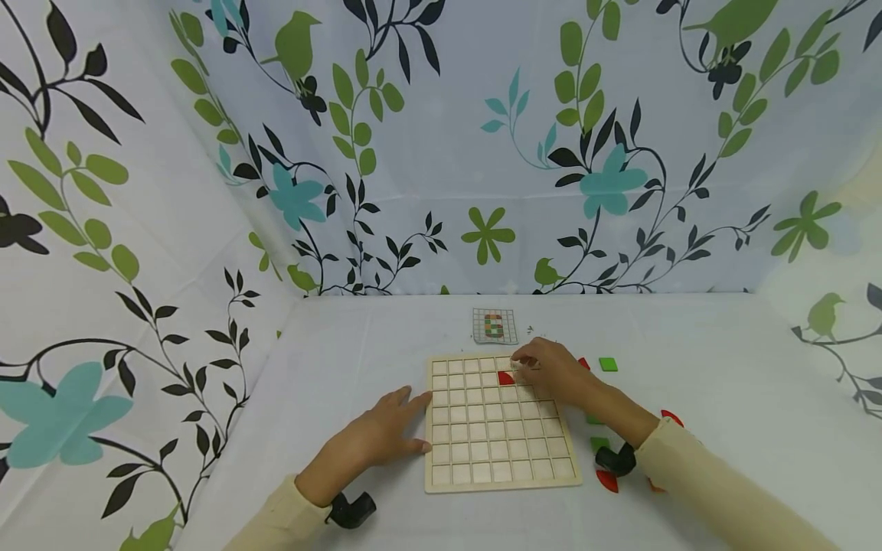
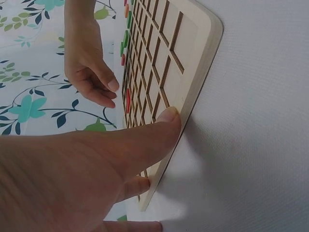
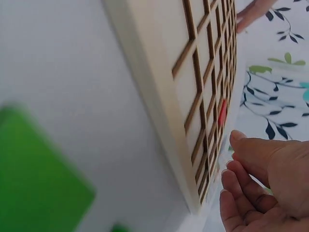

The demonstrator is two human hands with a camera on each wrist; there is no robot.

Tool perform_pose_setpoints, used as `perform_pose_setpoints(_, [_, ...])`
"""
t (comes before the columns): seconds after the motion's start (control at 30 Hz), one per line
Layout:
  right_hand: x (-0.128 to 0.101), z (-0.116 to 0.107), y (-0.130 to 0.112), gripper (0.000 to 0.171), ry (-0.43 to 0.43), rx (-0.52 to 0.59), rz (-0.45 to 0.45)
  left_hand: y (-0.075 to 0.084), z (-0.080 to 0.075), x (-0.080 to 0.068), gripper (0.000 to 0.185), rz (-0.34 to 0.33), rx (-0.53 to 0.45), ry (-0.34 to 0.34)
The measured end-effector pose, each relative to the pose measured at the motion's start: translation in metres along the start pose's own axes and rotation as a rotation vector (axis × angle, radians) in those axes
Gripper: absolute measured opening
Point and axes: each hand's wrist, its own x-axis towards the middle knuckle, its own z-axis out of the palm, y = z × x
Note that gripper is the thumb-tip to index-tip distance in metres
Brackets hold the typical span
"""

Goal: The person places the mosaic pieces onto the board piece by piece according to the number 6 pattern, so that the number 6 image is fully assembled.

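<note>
A wooden grid board [image 1: 503,486] lies on the white table. In one of its upper cells sits a red piece with a curved edge [image 1: 506,378]. My left hand [image 1: 386,432] rests against the board's left edge, thumb and fingers spread; the left wrist view shows the thumb on the rim. Above the board's upper right part is my right hand [image 1: 551,371], with thumb and fingers loosely curled. No piece shows between its fingertips in the right wrist view [image 3: 260,179].
Behind the board lies a small grid card [image 1: 494,327] with a coloured pattern. Loose pieces lie right of the board, among them a green square [image 1: 608,364], a red piece [image 1: 607,480] and another green piece [image 1: 599,444]. The right forearm partly covers them. A patterned curtain [image 1: 427,153] hangs behind.
</note>
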Motion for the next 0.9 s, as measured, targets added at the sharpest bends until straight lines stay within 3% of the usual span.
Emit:
perform_pose_setpoints(0.23, [-0.017, -0.032, 0.025, 0.033, 0.062, -0.066, 0.018, 0.001, 0.000, 0.000, 0.080, -0.002, 0.000, -0.007])
perform_pose_setpoints(0.5, [-0.044, -0.066, 0.060, 0.040, 0.074, -0.061, 0.172, 0.002, -0.001, -0.001, 0.079, 0.012, 0.013, -0.005])
perform_pose_setpoints(0.7, [-0.059, -0.077, 0.083, 0.046, 0.052, -0.065, 0.247, 0.003, -0.002, -0.001, 0.080, 0.002, 0.014, -0.003])
perform_pose_setpoints(0.9, [-0.066, -0.077, 0.099, 0.049, 0.044, -0.048, 0.226, 0.002, -0.002, 0.000, 0.080, 0.006, 0.024, 0.004])
